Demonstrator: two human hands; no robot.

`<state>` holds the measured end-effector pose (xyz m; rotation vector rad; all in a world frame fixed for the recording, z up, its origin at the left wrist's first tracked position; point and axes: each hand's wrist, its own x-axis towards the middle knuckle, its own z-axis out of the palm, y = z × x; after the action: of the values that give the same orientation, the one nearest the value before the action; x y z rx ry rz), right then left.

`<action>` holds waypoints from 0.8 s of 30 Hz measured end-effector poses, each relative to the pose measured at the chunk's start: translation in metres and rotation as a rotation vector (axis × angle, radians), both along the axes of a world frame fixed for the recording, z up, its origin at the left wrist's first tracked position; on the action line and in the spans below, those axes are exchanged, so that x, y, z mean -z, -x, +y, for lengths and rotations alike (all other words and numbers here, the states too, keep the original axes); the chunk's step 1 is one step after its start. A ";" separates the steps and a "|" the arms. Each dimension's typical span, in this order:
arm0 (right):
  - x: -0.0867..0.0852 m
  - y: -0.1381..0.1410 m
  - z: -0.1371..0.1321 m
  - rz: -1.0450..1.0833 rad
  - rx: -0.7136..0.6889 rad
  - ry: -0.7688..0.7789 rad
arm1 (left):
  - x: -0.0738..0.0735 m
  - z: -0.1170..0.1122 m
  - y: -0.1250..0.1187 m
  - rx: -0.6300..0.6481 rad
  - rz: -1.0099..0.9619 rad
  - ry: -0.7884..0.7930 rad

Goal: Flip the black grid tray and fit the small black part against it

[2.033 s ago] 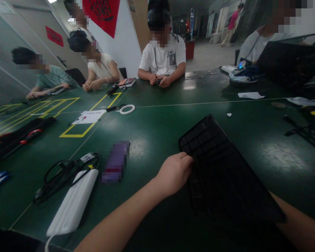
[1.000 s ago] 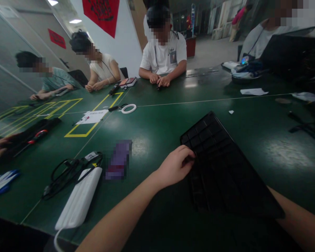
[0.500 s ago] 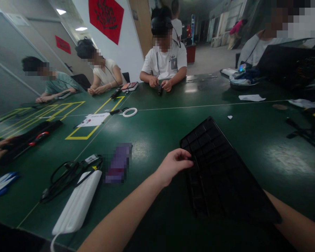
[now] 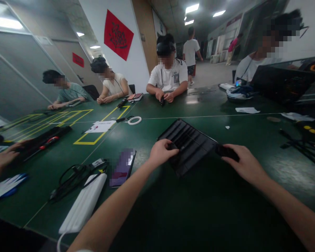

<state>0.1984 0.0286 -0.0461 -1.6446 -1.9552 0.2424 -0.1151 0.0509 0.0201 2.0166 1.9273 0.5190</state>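
Black compartmented tray (image 4: 193,141) tilted over counter (image 4: 152,129); left hand (image 4: 161,152) pinches its left side, right hand (image 4: 245,162) grips dark piece (image 4: 227,152) at tray's right corner. Looks mid-handling: not set down; what's left, can't tell.

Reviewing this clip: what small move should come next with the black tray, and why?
Probably ease the black tray flat onto the green table: it looks tilted, with the left hand at its left side and the right hand by its right corner. Whether the dark piece in the right hand belongs to it is unclear.
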 end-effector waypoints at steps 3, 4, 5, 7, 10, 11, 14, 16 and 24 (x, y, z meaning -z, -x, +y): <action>-0.001 -0.025 0.010 -0.105 0.181 0.029 | -0.014 0.038 0.038 -0.201 0.104 0.015; 0.000 -0.031 0.013 -0.161 0.217 0.058 | -0.017 0.049 0.049 -0.260 0.133 0.032; 0.002 -0.035 0.014 -0.202 0.238 0.075 | -0.019 0.058 0.059 -0.315 0.159 0.053; 0.007 -0.039 0.015 -0.268 0.267 0.051 | -0.020 0.072 0.072 -0.400 0.195 0.090; 0.015 -0.039 0.015 -0.370 0.308 -0.012 | -0.018 0.082 0.080 -0.455 0.217 0.113; 0.018 -0.040 0.015 -0.393 0.311 0.004 | -0.017 0.084 0.080 -0.455 0.219 0.112; 0.023 -0.041 0.017 -0.318 0.274 0.055 | -0.015 0.084 0.075 -0.420 0.208 0.096; 0.022 -0.036 0.017 -0.221 0.228 0.031 | -0.012 0.078 0.065 -0.370 0.182 0.080; -0.002 0.043 -0.018 0.384 -0.212 0.133 | 0.022 -0.007 -0.033 0.069 -0.196 0.006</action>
<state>0.1557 0.0108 -0.0439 -1.3445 -1.8413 0.7278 -0.0823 0.0435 -0.0015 1.9420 1.7359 0.6654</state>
